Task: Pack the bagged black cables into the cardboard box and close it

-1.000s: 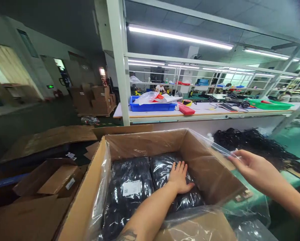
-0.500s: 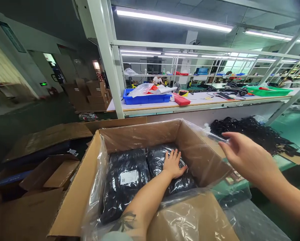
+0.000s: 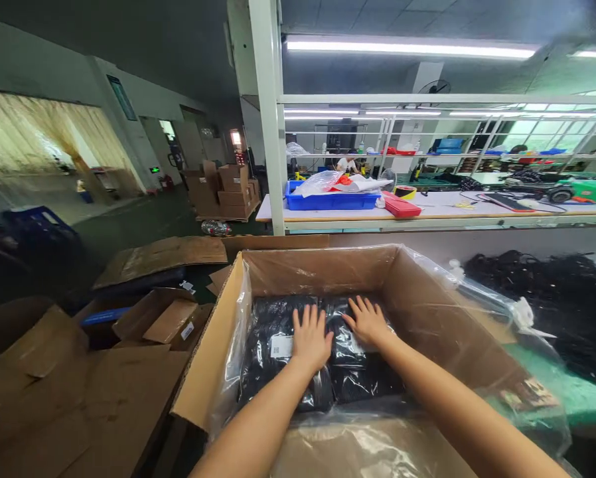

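My left hand (image 3: 310, 337) is lying spread and palm-down on the left black bundle (image 3: 268, 372), beside its white label (image 3: 281, 346). My right hand (image 3: 369, 321) is pressing flat, fingers apart, on the right black bundle (image 3: 348, 348). Both shiny bundles are sitting side by side inside the open cardboard box (image 3: 425, 318), which clear plastic (image 3: 238, 332) is lining.

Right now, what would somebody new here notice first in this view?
Probably the big open cardboard box in the center, lined with clear plastic, where the left hand and right hand lie on shiny black packages. Beyond it, the blue bin and red case stand out on the white bench, with a black heap lower right.
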The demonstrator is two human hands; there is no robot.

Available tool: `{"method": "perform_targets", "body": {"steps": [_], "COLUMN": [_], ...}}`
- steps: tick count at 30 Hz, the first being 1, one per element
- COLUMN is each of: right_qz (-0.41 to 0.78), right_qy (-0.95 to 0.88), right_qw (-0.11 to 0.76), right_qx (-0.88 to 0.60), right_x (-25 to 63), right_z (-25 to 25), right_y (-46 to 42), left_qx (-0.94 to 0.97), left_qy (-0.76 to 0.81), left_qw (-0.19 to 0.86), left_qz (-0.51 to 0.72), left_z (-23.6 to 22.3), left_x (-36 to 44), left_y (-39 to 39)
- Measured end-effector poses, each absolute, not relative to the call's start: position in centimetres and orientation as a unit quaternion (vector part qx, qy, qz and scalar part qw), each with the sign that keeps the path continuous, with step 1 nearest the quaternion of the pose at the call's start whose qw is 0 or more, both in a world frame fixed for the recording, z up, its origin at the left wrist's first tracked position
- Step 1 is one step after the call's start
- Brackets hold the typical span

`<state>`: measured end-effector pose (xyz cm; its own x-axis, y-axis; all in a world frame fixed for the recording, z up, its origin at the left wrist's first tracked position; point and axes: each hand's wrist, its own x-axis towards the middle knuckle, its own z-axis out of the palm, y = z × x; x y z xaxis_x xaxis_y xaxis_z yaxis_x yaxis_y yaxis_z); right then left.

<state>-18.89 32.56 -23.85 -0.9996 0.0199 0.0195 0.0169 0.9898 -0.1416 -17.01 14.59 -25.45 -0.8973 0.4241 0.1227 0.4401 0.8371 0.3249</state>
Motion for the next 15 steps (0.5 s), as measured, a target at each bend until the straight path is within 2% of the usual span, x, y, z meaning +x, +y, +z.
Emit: {"method": "perform_targets", "body": {"steps": [5, 9, 12, 15], "right_qz": [0.069, 0.076, 0.085, 0.089], "right_qy": [-0.995, -0.992, -0.984, -0.964], "right_qw": [0.068, 0.102, 0.135, 0.192], "right_qx": [0.006, 0.027, 0.082, 0.158], "right_x": [-18.5, -17.8, -17.8, -20.1], "right_z": [-27.7, -27.3, -23.0, -15.2], "right_y": [34.3, 33.6, 31.3, 27.3], "left_qx": [-0.17, -0.169, -0.177, -0.18], "left_qy": [-0.972, -0.972, -0.968, -0.964], "left_qw": [0.014, 0.002, -0.014, -0.04], "left_qz": [-0.16, -0.165, -0.177, -0.191], "left_z": [-27.2, -26.9, -26.3, -26.1], "left_x": [-17.5, -17.2, -17.1, -17.1], "left_y": [12.9, 13.2, 13.0, 12.7]}}
